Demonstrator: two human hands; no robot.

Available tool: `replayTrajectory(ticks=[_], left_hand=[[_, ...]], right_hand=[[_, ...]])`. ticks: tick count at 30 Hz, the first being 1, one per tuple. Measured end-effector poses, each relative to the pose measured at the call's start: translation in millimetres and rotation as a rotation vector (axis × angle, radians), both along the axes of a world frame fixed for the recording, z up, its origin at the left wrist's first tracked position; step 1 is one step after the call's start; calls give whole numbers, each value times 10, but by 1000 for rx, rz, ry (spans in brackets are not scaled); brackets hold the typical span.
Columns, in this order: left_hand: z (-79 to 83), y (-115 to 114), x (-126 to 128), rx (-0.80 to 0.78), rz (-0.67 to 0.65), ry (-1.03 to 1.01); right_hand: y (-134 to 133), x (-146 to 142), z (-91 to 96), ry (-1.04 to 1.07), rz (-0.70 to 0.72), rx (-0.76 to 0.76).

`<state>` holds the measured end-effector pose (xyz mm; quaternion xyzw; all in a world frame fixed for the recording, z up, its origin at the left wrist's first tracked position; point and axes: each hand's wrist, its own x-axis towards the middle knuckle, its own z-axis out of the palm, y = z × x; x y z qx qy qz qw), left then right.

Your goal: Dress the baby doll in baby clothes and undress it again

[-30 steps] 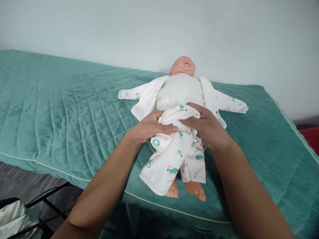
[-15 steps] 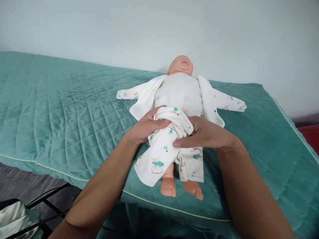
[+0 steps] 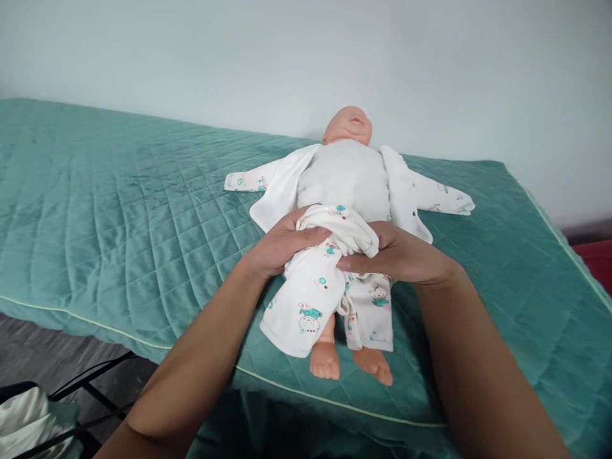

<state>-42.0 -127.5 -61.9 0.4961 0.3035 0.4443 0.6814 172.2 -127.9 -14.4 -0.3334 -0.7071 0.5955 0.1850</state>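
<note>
A baby doll lies on its back with its head toward the wall and its bare feet toward me. It wears an open white baby jacket, both sleeves spread outward. White printed baby pants are bunched over its hips and legs. My left hand is closed on the bunched pants at the left, thumb on top. On the other side, my right hand pinches a fold of the same cloth, thumb in front. The fingers behind the fabric are hidden.
A green quilted cover spreads under the doll, its near edge just past the feet. The pale wall rises behind. Whitish cloth and a black frame are at lower left. Something red shows at far right.
My right hand has shifted the bunched cloth slightly upward and to the right. My left hand keeps its hold at nearly the same place. The doll lies as before.
</note>
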Motion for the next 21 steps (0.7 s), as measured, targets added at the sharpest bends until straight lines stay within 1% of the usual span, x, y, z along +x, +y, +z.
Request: replayTrajectory(ticks=[8, 12, 14, 16, 19, 21], left_hand=[[9, -11, -8, -6, 3, -25], [46, -119, 11, -38, 45, -94], [92, -262, 45, -86, 96, -144], [157, -478, 100, -162, 181, -191], [287, -904, 209, -326, 335, -232], [385, -1209, 285, -433, 398, -235]], right_hand=[[-30, -39, 37, -5, -23, -24], [-74, -82, 39, -18, -89, 6], [-91, -100, 37, -30, -108, 36], [-98, -111, 39, -57, -112, 76], [-90, -112, 60, -153, -79, 173], [-82, -103, 80, -215, -18, 257]])
